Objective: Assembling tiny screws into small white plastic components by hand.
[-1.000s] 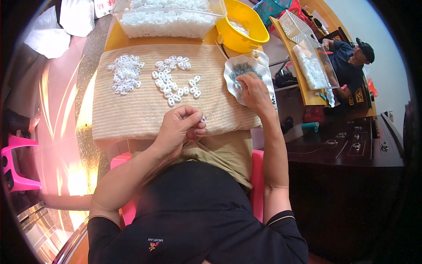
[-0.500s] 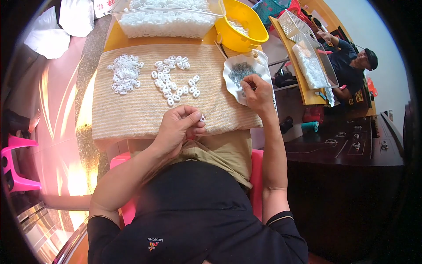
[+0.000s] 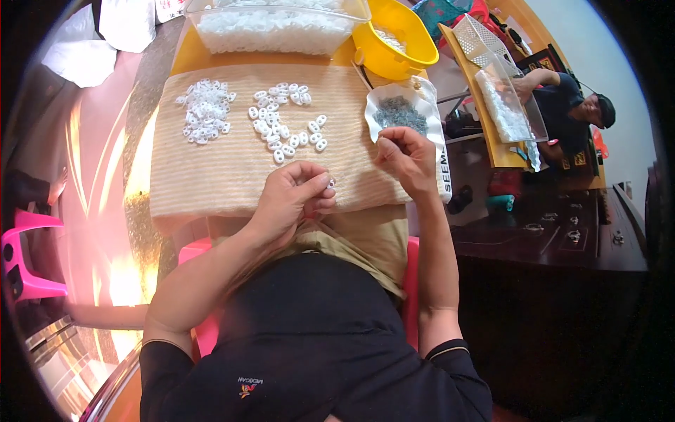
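Observation:
Over the near edge of a striped beige cloth (image 3: 211, 176), my left hand (image 3: 292, 193) pinches a small white plastic two-hole piece (image 3: 331, 183) between thumb and fingers. My right hand (image 3: 410, 162) is closed in a pinch just in front of a white wavy-rimmed dish (image 3: 373, 116); whatever its fingertips hold is too small to make out. Small grey metal-looking parts (image 3: 399, 112) are piled in that dish. Several oval white two-hole pieces (image 3: 267, 125) lie scattered mid-cloth, beyond my left hand. A denser heap of small white plastic parts (image 3: 205, 111) sits at the left.
A clear bin (image 3: 278, 35) full of white parts and a yellow basin (image 3: 394, 63) stand at the back. On the right, another person (image 3: 562, 109) reaches into a bin (image 3: 500, 105) at a separate table. A pink stool (image 3: 31, 260) stands far left.
My right hand has drawn back from the dish, toward me and to the left, still pinching. My left hand keeps its hold on the white piece. The view has shifted slightly.

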Available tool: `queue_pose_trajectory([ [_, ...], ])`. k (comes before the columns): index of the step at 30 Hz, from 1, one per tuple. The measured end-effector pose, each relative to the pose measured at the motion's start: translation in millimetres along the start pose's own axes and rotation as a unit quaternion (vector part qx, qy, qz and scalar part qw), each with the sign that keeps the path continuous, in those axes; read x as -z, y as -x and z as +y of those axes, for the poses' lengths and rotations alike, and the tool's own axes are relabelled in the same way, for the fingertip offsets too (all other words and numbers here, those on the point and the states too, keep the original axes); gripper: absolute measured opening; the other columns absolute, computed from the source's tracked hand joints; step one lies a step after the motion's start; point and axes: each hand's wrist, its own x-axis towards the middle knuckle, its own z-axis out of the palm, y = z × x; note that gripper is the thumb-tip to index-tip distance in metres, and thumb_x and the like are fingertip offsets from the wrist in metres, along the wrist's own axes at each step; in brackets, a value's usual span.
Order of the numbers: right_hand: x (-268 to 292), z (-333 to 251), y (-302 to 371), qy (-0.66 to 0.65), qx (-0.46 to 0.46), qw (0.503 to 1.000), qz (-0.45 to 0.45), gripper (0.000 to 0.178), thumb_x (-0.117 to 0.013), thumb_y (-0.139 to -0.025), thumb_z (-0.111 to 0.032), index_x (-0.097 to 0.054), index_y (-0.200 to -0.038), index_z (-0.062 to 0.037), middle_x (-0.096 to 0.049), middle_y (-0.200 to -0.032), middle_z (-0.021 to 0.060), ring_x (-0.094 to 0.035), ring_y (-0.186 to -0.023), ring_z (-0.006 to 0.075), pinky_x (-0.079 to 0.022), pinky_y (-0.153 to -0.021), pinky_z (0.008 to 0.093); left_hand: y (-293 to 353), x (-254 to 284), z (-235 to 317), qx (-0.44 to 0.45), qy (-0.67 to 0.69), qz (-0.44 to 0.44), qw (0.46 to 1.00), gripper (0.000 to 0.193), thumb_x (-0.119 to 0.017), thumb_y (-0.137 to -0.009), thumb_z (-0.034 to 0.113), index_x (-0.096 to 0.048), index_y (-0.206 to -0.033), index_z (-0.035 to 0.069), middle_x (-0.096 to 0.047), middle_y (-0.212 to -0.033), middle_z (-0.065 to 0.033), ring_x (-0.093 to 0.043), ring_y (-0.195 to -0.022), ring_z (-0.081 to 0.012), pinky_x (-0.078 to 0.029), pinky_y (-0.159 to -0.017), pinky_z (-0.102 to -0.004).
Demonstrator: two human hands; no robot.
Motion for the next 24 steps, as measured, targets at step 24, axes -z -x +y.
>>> queue_pose_trajectory([
  [24,24.7,10.1,-25.0,0.103,0.045,0.984,0.135,0.009,-0.063,-0.087,-0.005,-0.062,-0.09,0.0032,-0.061,-0.073,0.0027,-0.058,-0.061,0.0081,-0.053,-0.056,0.0231,0.1,-0.7,-1.7,-0.002,0.021,-0.005,1.0,0.014,-0.062,-0.09,0.009,-0.057,-0.1,0.002,-0.061,-0.083,-0.0064,-0.062,-0.072,-0.0145,-0.056,-0.067,-0.0299],
])
